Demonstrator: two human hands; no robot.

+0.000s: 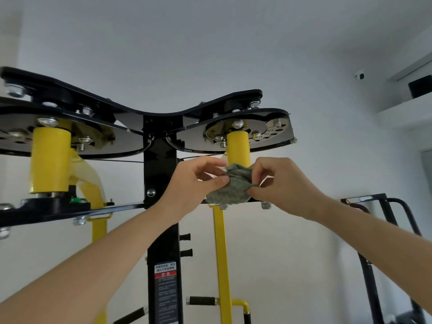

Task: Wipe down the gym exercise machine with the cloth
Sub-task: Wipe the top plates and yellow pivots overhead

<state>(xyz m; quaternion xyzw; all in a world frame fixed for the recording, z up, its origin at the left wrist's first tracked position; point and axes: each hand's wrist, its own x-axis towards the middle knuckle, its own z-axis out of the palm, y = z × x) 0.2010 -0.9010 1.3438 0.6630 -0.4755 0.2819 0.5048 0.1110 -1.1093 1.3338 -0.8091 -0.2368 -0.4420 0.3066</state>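
Right of frame centre, the left hand (196,181) and right hand (280,183) both pinch the bunched green cloth (230,187), held just below the exercise machine's (161,160) right yellow cylinder (238,148).

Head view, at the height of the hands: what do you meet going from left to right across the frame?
Yellow cylinder → black post → left hand → cloth → right hand → black rack. The second yellow cylinder overlaps the cloth, so it is left out.
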